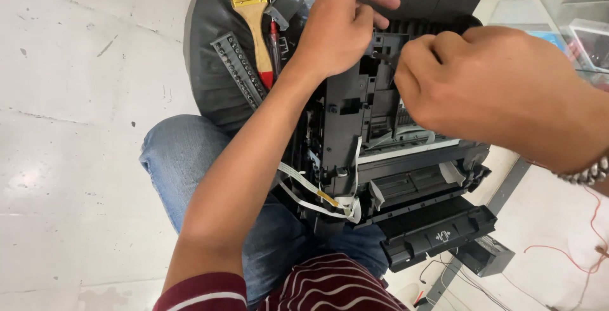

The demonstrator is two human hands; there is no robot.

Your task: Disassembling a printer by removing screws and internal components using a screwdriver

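Note:
A black printer (406,178) with its covers off rests against my knee, with white ribbon cables (317,194) hanging from its side. My left hand (342,22) grips the upper edge of the printer's black frame, fingers curled over it. My right hand (482,86) is closed, its fingertips pinching a small dark part (387,57) at the top of the frame; what sits between the fingers is hidden. A beaded bracelet (587,173) circles my right wrist.
A wooden-handled paintbrush (254,13), a red-handled tool (274,48) and a grey perforated strip (240,70) lie on a black stool seat (206,51) beyond the printer. A loose black tray part (485,257) and red wires (571,254) lie on the floor at right. A glass case (571,19) stands far right.

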